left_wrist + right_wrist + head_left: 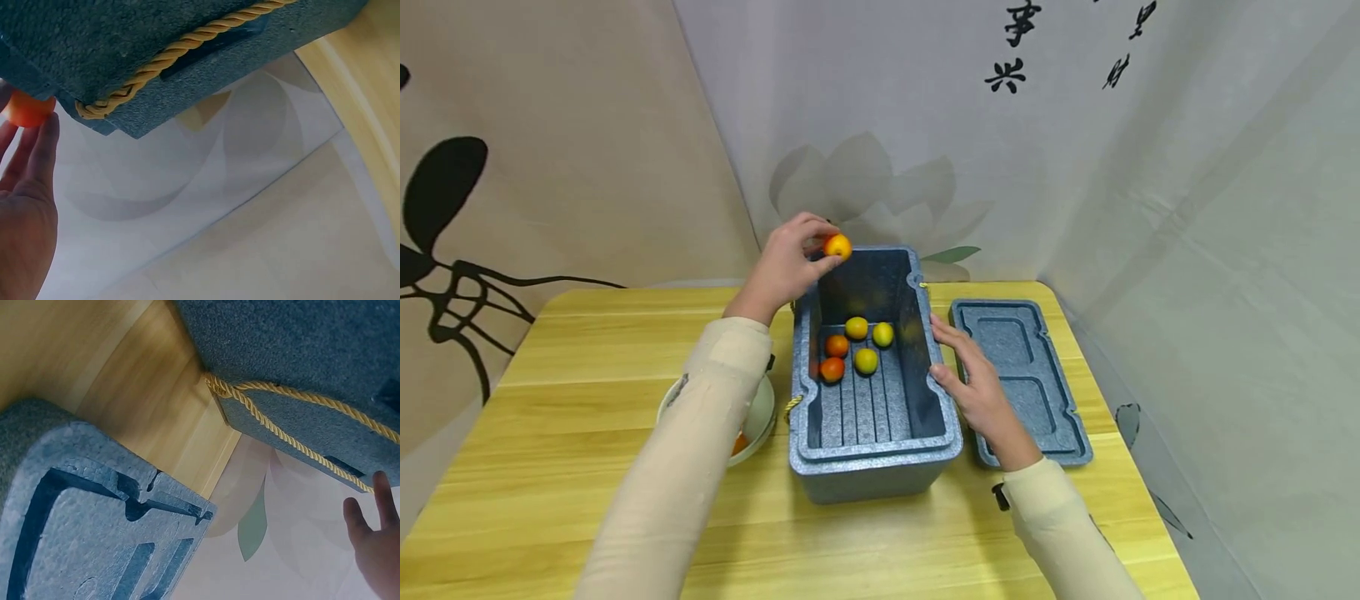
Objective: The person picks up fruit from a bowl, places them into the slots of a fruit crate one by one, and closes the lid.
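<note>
My left hand (790, 258) pinches a small round orange-yellow fruit (838, 247) between thumb and fingers, over the far left corner of a grey-blue foam box (880, 454). In the left wrist view this fruit (30, 110) appears beside the box's corner, partly hidden by it. Inside the box lie several fruits: red-orange ones (832, 369) on the left, yellow ones (883, 334) farther right. With its fingers extended, my right hand (973, 387) touches the box's right rim. The right wrist view shows its fingers (382, 500) near the box's side.
Right of the box lies its foam lid (1022, 375), inner side up. A pale bowl (763, 417) with an orange piece in it stands on the left, partly covered by my sleeve. Yellow ropes (187, 44) run along the box's sides. A printed curtain (880, 100) hangs behind the wooden table (587, 375).
</note>
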A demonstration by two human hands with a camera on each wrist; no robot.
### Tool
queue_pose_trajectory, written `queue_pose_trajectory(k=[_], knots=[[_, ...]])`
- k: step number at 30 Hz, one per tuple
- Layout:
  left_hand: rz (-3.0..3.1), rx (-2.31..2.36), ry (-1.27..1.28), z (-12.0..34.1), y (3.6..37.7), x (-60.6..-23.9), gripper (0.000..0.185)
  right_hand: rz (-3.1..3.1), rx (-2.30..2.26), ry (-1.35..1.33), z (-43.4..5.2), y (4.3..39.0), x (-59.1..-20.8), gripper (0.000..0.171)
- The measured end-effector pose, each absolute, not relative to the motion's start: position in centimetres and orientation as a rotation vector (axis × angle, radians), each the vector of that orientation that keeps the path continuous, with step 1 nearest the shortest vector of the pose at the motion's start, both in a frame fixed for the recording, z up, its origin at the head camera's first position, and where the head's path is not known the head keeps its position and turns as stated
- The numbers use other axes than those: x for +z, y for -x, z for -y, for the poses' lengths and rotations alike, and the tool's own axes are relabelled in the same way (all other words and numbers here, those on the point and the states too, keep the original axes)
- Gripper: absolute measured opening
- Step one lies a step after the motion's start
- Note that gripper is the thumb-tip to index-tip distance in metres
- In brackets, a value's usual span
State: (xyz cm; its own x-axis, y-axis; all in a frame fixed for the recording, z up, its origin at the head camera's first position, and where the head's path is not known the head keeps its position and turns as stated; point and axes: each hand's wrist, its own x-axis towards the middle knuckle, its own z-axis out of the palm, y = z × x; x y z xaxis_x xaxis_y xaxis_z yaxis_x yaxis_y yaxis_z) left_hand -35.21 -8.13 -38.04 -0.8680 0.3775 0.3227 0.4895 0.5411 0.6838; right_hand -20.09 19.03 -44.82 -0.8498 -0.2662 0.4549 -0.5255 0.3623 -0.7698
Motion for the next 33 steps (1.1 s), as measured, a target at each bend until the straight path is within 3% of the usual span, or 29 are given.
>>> queue_pose_trajectory(k=[18,33], knots=[[2.78,-1.038,0.722,8.2,35.2,-38.7,0.037,2.354,1.491,-0.699,-19.4,20.8,-46.5,0.053],[2.832,-0.86,0.767,8.1,34.9,-38.9,0.038,2.353,1.508,-0.704,-19.1,20.2,-45.3,0.049]])
